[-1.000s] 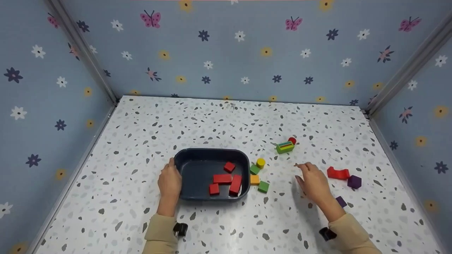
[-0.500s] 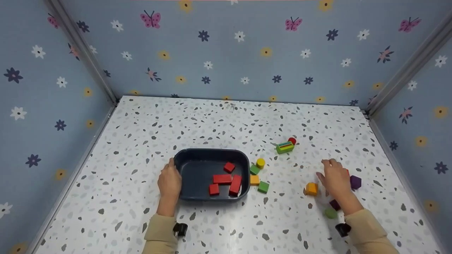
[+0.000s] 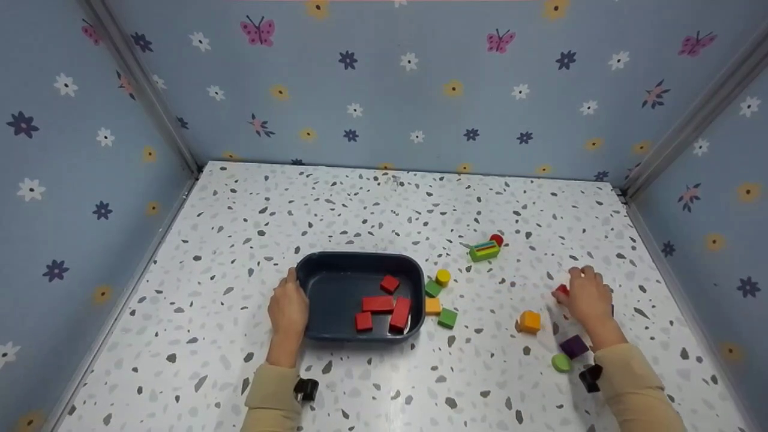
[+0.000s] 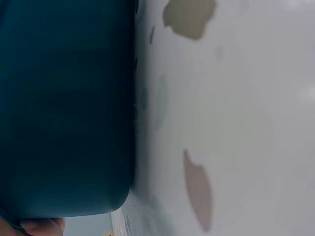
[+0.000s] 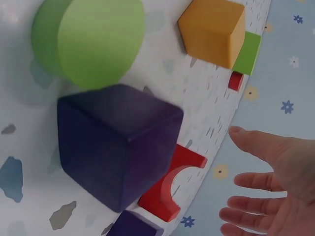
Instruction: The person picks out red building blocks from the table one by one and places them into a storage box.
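My left hand (image 3: 289, 306) grips the left rim of a dark blue plastic tub (image 3: 336, 300), its fingers (image 4: 44, 227) at the rim in the left wrist view. Several red blocks (image 3: 377, 305) lie inside the tub, toward its right side. Over at the right, my right hand (image 3: 591, 298) is above a red arch block (image 3: 561, 292), mostly covering it in the head view. The right wrist view shows this hand (image 5: 290, 182) with fingers spread, apart from the arch block (image 5: 167, 187) and holding nothing. A purple block (image 3: 574, 346) and a light green cylinder (image 3: 561, 362) sit near that wrist.
An orange cube (image 3: 530, 321) stands left of the right hand. Beside the tub's right wall are green blocks (image 3: 447, 318), an orange block (image 3: 432, 306) and a yellow cylinder (image 3: 443, 277). Farther back lie a striped green block (image 3: 484, 251) and a red piece (image 3: 496, 239). Patterned walls enclose the table.
My right hand has moved right, to over the red arch block. The orange cube and light green cylinder, first hidden, have come into sight. The left hand and tub have stayed put.
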A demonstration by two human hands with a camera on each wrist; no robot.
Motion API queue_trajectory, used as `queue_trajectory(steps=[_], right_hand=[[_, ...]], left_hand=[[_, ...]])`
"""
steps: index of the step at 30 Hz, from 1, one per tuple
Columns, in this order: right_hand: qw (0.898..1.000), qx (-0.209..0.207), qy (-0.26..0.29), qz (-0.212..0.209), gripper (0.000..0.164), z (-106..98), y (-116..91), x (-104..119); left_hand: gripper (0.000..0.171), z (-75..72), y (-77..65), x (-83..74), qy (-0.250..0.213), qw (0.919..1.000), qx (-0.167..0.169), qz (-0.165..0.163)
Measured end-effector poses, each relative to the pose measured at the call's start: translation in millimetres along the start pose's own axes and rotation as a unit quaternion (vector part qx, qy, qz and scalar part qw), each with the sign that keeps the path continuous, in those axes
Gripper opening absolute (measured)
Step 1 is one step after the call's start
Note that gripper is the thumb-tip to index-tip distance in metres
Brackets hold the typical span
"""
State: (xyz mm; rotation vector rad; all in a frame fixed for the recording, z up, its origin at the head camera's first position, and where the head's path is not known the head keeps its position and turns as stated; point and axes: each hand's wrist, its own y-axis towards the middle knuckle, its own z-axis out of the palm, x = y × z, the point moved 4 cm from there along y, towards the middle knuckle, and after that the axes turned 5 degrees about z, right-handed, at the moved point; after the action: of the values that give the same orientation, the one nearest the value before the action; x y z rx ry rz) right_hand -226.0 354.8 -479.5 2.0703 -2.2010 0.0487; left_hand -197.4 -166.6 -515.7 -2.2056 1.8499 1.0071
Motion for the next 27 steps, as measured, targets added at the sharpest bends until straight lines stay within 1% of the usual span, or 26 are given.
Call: queue_trajectory(steps=[7, 14, 18, 23, 27], right_hand=[[0.999, 0.037, 0.005, 0.024, 0.059, 6.5, 7.0, -9.3], [0.996, 0.077, -0.006, 0.047, 0.065, 12.3, 11.6, -14.7], [0.995, 0.089, 0.002, 0.049, 0.06, 13.8, 12.2, -17.2], [0.995, 0.09, 0.005, 0.04, 0.051, 17.4, 13.1, -21.7], [0.993, 0.113, 0.01, 0.043, 0.052, 23.0, 12.8, -24.8]], left_hand=[[0.029, -0.2, -0.2, 0.5, 0.002, 1.0, 0.005, -0.002], [0.03, -0.4, -0.7, 0.5, -0.001, 1.0, -0.005, 0.004], [0.03, -0.1, -0.8, 0.2, 0.002, 0.9999, -0.006, 0.009], [0.03, 0.2, -0.3, 0.0, 0.003, 0.9999, -0.006, 0.014], [0.029, 0.5, -0.4, 0.5, 0.003, 0.9998, -0.013, 0.014]])
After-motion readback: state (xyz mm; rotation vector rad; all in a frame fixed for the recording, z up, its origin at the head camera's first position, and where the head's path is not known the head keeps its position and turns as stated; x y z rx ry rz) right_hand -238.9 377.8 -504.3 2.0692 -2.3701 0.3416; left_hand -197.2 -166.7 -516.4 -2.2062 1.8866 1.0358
